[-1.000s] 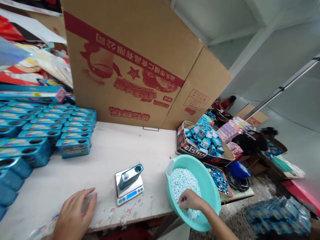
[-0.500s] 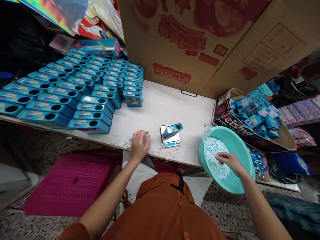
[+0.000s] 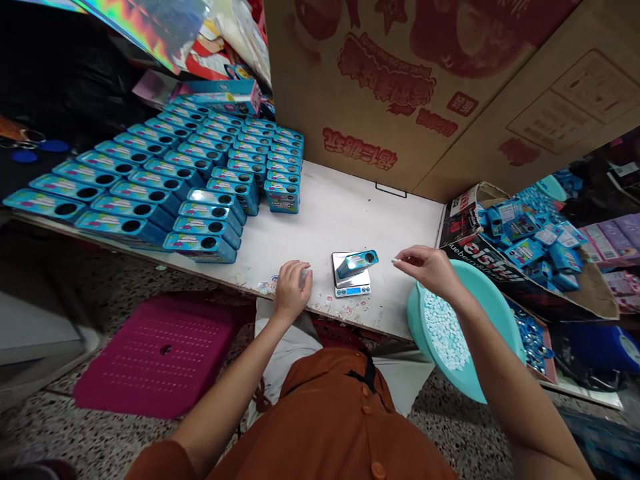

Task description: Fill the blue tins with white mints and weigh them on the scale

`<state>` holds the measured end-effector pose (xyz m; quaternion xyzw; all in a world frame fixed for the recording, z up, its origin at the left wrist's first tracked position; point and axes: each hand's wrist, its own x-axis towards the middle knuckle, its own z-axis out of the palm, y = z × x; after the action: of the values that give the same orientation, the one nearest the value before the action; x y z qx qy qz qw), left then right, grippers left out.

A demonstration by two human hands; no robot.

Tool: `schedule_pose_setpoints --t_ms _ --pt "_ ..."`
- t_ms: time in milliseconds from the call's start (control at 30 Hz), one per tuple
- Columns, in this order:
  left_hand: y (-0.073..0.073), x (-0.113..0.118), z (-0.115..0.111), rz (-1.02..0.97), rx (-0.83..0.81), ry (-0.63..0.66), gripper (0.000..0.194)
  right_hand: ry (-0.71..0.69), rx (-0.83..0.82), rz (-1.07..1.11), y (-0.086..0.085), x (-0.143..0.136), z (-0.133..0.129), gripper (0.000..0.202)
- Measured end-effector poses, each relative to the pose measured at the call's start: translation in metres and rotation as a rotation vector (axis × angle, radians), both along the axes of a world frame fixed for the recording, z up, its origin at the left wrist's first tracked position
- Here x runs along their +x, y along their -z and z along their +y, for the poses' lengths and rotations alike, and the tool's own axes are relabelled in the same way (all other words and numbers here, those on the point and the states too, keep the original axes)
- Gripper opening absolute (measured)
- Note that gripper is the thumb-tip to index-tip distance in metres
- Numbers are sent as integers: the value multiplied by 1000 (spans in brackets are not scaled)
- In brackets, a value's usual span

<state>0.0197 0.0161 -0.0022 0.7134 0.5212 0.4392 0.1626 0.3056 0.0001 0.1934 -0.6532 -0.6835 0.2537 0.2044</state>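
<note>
A small blue tin (image 3: 357, 264) with a round dark hole in its top stands on the tray of a pocket scale (image 3: 353, 291), whose blue display is lit. To the right of the tin, my right hand (image 3: 431, 268) is raised over the table edge, thumb and fingertips pinching a small white candy (image 3: 395, 261). Below it is a turquoise basin (image 3: 493, 293) with many small white candies (image 3: 445, 331) inside. My left hand (image 3: 293, 291) rests at the table's front edge, left of the scale, fingers curled around something greyish that I cannot make out.
Rows of similar blue tins (image 3: 200, 227) cover the left of the white table (image 3: 325, 220). A large cardboard box (image 3: 360, 127) stands behind. An open carton (image 3: 505, 267) of blue packs sits at the right. A magenta stool (image 3: 155, 353) is on the floor at left.
My right hand has lifted out of the basin and moved up and left toward the scale, with a white candy in its fingertips. My left hand stays at the table edge.
</note>
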Motion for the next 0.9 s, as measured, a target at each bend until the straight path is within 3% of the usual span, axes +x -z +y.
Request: schedule_pose_setpoints --t_ms 133,267,500,900 --pt "0 0 -1 -9 11 0 17 -209 14 -263 8 -24 26 13" --pt "-1 0 -2 -3 39 10 16 -295 28 -390 15 -31 39 13" --pt "-1 -1 -3 -6 75 6 15 -360 -11 -411 21 -34 45 11" --pt "1 -1 -3 -5 89 -3 14 -325 -43 -323 22 -35 45 13"
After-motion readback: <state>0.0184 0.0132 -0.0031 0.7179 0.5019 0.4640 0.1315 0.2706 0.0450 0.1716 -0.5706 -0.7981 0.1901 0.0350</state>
